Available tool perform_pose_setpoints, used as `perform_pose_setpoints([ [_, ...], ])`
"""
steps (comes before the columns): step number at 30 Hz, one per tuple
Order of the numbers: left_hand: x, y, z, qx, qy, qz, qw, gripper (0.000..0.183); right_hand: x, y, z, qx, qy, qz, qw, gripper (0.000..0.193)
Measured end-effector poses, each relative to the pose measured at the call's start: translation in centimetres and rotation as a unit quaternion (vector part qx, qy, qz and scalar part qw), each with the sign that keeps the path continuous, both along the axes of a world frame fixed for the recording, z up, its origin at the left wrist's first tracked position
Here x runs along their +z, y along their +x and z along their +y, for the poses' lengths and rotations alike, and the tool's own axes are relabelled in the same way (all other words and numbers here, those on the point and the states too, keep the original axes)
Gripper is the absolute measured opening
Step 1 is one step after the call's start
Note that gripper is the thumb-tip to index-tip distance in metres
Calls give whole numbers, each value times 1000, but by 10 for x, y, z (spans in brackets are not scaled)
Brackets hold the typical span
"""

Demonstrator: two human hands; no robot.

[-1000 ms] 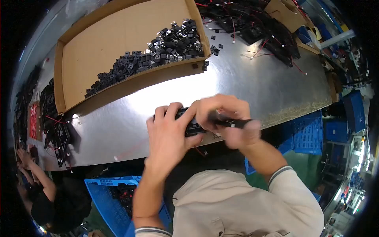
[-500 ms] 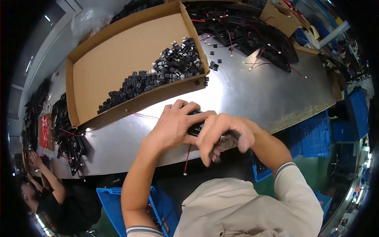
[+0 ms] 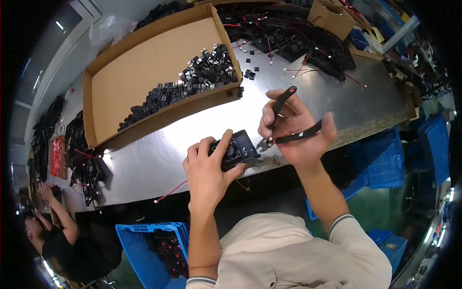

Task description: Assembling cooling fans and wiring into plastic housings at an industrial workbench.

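My left hand (image 3: 206, 169) is closed on a black plastic housing (image 3: 246, 143) with a round fan-like part in it, tilted at the table's near edge. Its fingers lie across the top and the thumb presses the near side. A red wire (image 3: 172, 191) with a white plug trails from beneath that hand. Just to the right, my right hand (image 3: 302, 153) is palm up and holds cutting pliers (image 3: 283, 100) with black and red handles. The handles are spread apart, and the pliers' metal jaws (image 3: 263, 145) point at the housing's right corner; whether they touch it I cannot tell.
A shallow cardboard box (image 3: 115, 140) with a heap of small black parts (image 3: 207, 70) stands behind my hands on the metal table (image 3: 370, 98). Wired black housings (image 3: 308, 50) pile up at the back right. A blue crate (image 3: 127, 250) stands below left; a co-worker (image 3: 72, 245) sits far left.
My hands have moved apart. The right hand has turned palm up with the pliers spread, clear of the housing. The left hand has shifted slightly down and the housing now shows plainly.
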State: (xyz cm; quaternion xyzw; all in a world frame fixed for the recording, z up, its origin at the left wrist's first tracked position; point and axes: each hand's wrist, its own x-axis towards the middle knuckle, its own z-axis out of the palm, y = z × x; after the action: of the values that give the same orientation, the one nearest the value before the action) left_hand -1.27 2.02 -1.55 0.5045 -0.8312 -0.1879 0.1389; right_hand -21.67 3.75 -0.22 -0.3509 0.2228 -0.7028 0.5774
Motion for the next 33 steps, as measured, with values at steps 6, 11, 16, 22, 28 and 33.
perform_pose_setpoints([
  [6, -3, -6, 14, 65, -18, 12, 998, 75, 2, 18, -13, -16, -19, 124, 992, 102],
  [11, 2, -11, 18, 65, -41, -25, 997, 74, 7, 33, -11, -53, -14, 202, 978, 102],
  [16, 7, -15, 20, 68, -69, -53, 994, 74, 2, 36, -12, -42, -11, 221, 974, 101],
  [22, 8, -16, 18, 62, -93, -71, 991, 73, -3, 36, -14, -55, 9, 211, 976, 98],
  [28, 9, -15, 14, 53, -82, -73, 993, 73, -4, 39, -12, -67, -2, 211, 975, 94],
  [33, 3, -9, 3, 58, -27, -50, 997, 71, -23, 38, 3, -81, -72, 199, 974, 95],
])
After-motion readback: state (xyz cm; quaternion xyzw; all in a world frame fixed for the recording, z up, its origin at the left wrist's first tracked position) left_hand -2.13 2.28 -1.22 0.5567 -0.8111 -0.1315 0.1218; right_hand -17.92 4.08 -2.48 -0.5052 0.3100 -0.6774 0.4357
